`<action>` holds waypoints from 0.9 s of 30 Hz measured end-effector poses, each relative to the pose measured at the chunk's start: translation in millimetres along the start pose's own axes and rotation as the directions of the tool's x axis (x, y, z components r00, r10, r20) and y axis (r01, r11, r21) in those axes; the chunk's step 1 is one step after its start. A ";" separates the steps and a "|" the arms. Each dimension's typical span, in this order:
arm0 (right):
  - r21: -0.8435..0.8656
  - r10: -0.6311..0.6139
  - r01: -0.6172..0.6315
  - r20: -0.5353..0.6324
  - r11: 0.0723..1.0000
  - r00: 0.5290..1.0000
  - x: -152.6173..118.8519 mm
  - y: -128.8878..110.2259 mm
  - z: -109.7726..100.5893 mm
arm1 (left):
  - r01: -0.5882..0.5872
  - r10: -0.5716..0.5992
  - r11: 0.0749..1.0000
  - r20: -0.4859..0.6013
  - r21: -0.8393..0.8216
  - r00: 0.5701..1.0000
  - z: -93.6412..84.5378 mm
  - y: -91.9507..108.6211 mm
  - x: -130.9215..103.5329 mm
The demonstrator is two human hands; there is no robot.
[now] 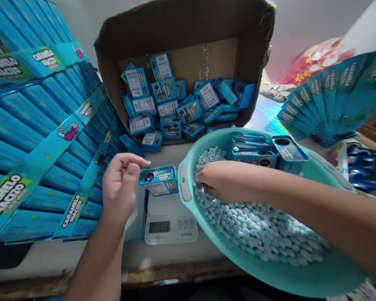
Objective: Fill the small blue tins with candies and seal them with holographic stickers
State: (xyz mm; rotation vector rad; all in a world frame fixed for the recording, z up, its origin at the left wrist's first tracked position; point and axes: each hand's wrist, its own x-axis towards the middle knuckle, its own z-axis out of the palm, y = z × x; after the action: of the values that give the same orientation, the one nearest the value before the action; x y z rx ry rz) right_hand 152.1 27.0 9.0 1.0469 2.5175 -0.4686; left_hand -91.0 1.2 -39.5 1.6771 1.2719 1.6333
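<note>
My left hand (120,182) is beside a small blue candy tin (161,184), index finger stretched out near its back edge, thumb apart and nothing held. The tin stands on a white digital scale (188,238) whose display seems to read 155.0; candies show through the round opening in its top. Inside the turquoise basin (225,251), my right hand (219,179) dips into the pale blue candies (263,230) by the left wall. Its fingers curl down among them, with the tips partly hidden.
Blue tins (253,156) stand in the basin's back part; another tin (290,148) rests tilted beside them. Behind is a cardboard box (184,21) holding many small blue boxes (189,112). Stacked display cartons (47,146) rise at left. Fanned blue cartons (338,92) and blue lids (366,163) lie right.
</note>
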 end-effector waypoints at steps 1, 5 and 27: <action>0.001 0.004 -0.004 0.002 1.000 1.000 0.4 1.8 -0.3 | -0.101 0.089 0.985 0.095 0.139 0.992 -0.9 -0.4 -1.5; 0.004 -0.022 0.022 0.002 1.000 1.000 1.6 7.1 4.1 | -0.441 0.281 0.818 0.412 0.370 0.867 -0.4 -3.3 -5.6; 0.050 -0.096 0.098 -0.052 0.994 0.994 0.6 17.9 20.2 | -0.318 0.174 0.750 0.290 0.580 0.941 -9.0 -1.2 7.6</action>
State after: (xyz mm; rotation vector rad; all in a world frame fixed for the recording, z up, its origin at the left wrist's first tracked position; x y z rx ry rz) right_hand 169.0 30.5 -11.7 0.9694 2.6223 -0.5452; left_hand -100.9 5.8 -35.1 2.4406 1.6414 1.1548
